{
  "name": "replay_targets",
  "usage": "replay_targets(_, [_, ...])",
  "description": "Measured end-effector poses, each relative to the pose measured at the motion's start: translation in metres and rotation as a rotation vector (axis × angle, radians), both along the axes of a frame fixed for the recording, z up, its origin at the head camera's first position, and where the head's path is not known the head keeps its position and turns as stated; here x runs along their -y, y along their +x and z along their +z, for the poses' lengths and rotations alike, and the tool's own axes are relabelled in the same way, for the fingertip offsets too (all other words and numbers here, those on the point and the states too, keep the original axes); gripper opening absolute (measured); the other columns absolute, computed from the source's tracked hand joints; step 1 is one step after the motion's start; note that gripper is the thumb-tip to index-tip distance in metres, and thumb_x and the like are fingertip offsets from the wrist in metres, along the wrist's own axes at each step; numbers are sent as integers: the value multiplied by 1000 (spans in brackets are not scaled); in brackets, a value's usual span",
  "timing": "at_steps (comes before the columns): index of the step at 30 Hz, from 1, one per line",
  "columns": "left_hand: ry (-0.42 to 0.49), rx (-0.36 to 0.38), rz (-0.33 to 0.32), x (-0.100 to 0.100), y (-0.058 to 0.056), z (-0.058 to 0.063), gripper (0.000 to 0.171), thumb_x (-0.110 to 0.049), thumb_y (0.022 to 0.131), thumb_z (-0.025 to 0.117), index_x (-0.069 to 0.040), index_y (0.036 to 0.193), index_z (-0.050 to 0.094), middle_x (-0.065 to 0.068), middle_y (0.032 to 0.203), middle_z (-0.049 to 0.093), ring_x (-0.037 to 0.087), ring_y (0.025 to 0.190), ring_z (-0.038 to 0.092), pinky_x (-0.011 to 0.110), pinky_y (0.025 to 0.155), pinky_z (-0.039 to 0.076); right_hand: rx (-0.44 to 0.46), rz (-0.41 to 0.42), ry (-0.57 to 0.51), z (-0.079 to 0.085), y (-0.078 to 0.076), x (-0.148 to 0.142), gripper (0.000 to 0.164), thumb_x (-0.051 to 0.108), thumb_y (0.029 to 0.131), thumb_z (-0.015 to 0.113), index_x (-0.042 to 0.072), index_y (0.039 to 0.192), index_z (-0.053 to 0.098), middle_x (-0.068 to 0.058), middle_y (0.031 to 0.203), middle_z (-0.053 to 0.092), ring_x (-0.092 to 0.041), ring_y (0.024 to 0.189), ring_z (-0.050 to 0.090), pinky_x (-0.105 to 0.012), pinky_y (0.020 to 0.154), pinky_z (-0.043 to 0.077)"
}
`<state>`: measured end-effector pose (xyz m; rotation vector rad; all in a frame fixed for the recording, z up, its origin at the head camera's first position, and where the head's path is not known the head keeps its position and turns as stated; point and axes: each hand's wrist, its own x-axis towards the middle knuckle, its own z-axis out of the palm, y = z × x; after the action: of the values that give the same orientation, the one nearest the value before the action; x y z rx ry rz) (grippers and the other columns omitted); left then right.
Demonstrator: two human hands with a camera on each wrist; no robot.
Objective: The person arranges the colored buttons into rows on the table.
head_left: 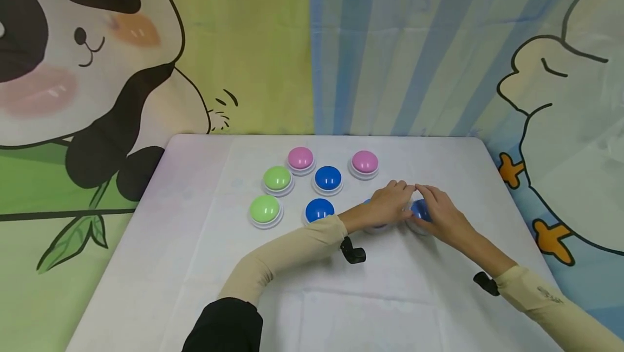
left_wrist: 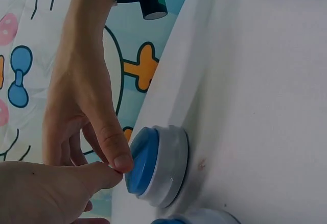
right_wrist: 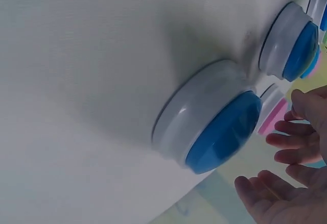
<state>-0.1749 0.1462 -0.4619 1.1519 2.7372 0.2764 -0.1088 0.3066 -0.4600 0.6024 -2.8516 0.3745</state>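
Note:
Near the right of the table, a round push button with a blue dome (head_left: 420, 210) and white base sits beside my right hand (head_left: 446, 219). The right hand's thumb and fingers are spread above and around its dome; in the right wrist view that button (right_wrist: 225, 132) stands apart from the fingers. My left hand (head_left: 390, 204) reaches across, its fingertips close to the right hand's. Below the left hand another blue button (right_wrist: 301, 53) is mostly hidden in the head view. In the left wrist view, the right thumb overlaps the edge of the blue dome (left_wrist: 143, 160); contact is unclear.
On the white table (head_left: 244, 287) stand two green buttons (head_left: 277, 177), two pink buttons (head_left: 364, 162) and more blue buttons (head_left: 328, 178), left of and behind the hands. A cartoon-printed cloth (head_left: 263, 49) hangs behind the table. Each wrist carries a black camera (head_left: 353, 251).

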Motion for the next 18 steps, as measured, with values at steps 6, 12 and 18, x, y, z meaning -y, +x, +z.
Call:
replay_targets(6, [44, 25, 26, 16, -12, 2, 63, -47, 85, 58, -16, 137, 39, 0, 126, 51, 12, 110, 47, 24, 87, 50, 11, 17, -49, 3, -12, 15, 72, 20, 72, 77, -3, 130, 41, -24, 124, 49, -40, 112, 49, -55, 86, 47])
replay_targets(12, [165, 131, 72, 43, -26, 4, 59, -41, 86, 59, -15, 136, 40, 0, 129, 49, 12, 117, 47, 27, 91, 49, 55, 37, -114, 6, -30, 37, 68, 21, 76, 74, 0, 132, 40, -21, 127, 49, -37, 116, 48, -53, 91, 46])
replay_targets(18, [291, 182, 185, 96, -46, 10, 55, -37, 87, 61, -14, 134, 43, 4, 135, 48, 20, 125, 44, 37, 101, 43, 198, 65, -180, 13, -60, 74, 74, 24, 79, 71, -1, 137, 32, -23, 132, 45, -36, 121, 44, -51, 99, 41])
